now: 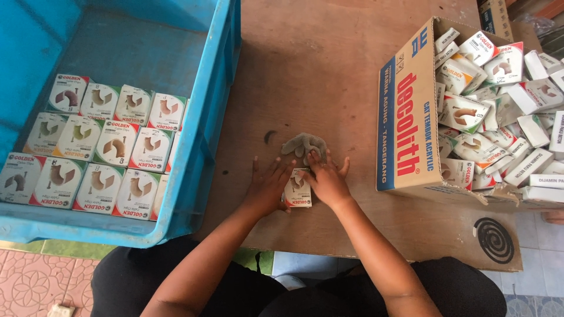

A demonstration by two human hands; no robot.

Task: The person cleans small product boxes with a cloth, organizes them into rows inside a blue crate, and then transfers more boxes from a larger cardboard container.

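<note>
A small white carton with a red stripe and a picture of a pipe elbow [298,189] lies on the brown wooden tabletop [317,76]. My left hand [267,185] presses on its left side and my right hand [328,179] on its right, fingers spread. Just beyond my fingertips sits a small grey crumpled object [304,144], touching my right fingertips.
A blue plastic crate [205,141] at left holds neat rows of the same small cartons [100,144]. A cardboard box [408,123] at right is piled with several loose cartons. A dark mosquito coil [494,239] lies near the table's front right corner.
</note>
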